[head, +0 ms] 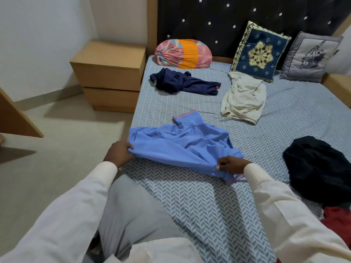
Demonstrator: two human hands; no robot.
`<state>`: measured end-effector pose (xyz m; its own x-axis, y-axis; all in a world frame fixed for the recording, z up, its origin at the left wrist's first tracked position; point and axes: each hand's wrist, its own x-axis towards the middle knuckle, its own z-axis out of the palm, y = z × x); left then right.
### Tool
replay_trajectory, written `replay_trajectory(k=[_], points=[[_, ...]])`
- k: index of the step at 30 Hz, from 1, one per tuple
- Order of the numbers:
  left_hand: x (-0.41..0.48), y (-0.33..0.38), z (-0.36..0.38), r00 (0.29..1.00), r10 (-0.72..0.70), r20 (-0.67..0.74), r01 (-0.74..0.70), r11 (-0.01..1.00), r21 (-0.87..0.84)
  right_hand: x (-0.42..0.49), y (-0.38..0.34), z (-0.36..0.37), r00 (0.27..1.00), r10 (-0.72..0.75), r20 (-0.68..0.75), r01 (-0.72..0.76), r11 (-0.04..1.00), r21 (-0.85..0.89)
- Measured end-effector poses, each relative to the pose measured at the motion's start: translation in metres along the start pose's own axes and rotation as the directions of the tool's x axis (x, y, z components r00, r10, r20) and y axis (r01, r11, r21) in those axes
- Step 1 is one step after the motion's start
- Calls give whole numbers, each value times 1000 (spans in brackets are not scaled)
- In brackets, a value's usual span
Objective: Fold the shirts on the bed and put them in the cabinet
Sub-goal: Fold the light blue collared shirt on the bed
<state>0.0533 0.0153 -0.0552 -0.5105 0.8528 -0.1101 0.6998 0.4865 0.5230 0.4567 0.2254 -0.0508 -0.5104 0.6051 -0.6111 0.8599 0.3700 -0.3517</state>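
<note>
A light blue polo shirt (182,143) with a pink-trimmed collar lies on the patterned bed (199,205), its near edge lifted off the sheet. My left hand (118,151) grips that edge at the left end. My right hand (230,165) pinches it at the right end, beside a sleeve cuff. Farther up the bed lie a crumpled navy shirt (182,82) and a crumpled cream shirt (245,97). A black garment (319,168) is heaped at the right, with a red one (336,217) just below it.
A bolster in pink and orange (182,54) and two cushions (260,52) lean against the dark headboard. A wooden bedside cabinet (108,73) with two drawers stands on the floor left of the bed. Bare floor lies to the left.
</note>
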Motion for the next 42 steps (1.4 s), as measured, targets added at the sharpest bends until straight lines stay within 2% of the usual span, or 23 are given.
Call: replay_trajectory(k=[2,4,6,8,10,12,13,14,16,17,18,20,21,23,26,28,30,32,33,35,38,40,42], points=[[0,2,-3,979,-46,201,-15,957,290,3,-3,6,996,39,83,-38,999,-12],[3,10,-6,944,-118,308,-43,882,469,1,-10,5,980,85,180,-77,996,-51],[9,20,-9,936,-145,320,-62,828,557,-1,-19,2,963,117,241,-92,989,-113],[15,33,-14,934,-175,310,-26,834,551,5,-22,0,953,151,262,-115,982,-147],[27,38,-18,922,-226,315,81,907,413,10,-25,-4,950,202,239,-159,969,-188],[40,42,-18,884,-298,360,298,953,57,11,-32,-13,948,278,153,-245,948,-203],[46,51,-18,848,-337,409,441,876,-194,12,-34,-22,948,304,92,-277,933,-230],[51,60,-15,833,-346,433,527,736,-425,12,-36,-30,942,332,54,-310,920,-238],[69,84,-7,857,-336,391,514,494,-701,19,-34,-49,907,388,162,-375,921,-105],[77,96,-2,874,-333,353,471,402,-785,23,-32,-58,878,415,237,-454,880,142],[90,111,-2,894,-331,302,409,326,-852,31,-33,-73,877,407,255,-480,741,469],[123,134,-14,925,-331,186,281,265,-923,48,-33,-107,940,321,113,-241,392,888],[144,149,-32,944,-305,124,212,274,-938,50,-42,-133,957,289,-35,-45,263,964],[179,185,-79,980,-201,13,70,281,-957,43,-72,-194,888,264,-375,342,164,925],[207,246,-165,983,-50,-176,-165,172,-971,16,-122,-280,685,260,-680,696,40,717],[212,276,-211,962,33,-269,-271,133,-953,-4,-138,-321,558,284,-780,775,159,612],[214,287,-240,936,77,-343,-350,113,-930,-16,-139,-344,407,326,-853,746,420,517],[217,278,-250,914,81,-398,-406,152,-901,-29,-137,-347,256,292,-921,542,746,387],[219,266,-250,903,73,-423,-429,215,-877,-33,-134,-342,234,250,-940,429,841,330],[223,234,-240,883,44,-467,-440,425,-791,-34,-123,-325,251,200,-947,251,931,264],[209,182,-201,890,53,-452,-311,795,-520,-23,-99,-287,289,126,-949,2,991,132],[192,154,-164,925,107,-365,-232,919,-318,-11,-78,-258,373,99,-923,-128,990,54],[172,130,-125,959,135,-248,-194,954,-230,1,-58,-227,459,130,-879,-213,976,33]])
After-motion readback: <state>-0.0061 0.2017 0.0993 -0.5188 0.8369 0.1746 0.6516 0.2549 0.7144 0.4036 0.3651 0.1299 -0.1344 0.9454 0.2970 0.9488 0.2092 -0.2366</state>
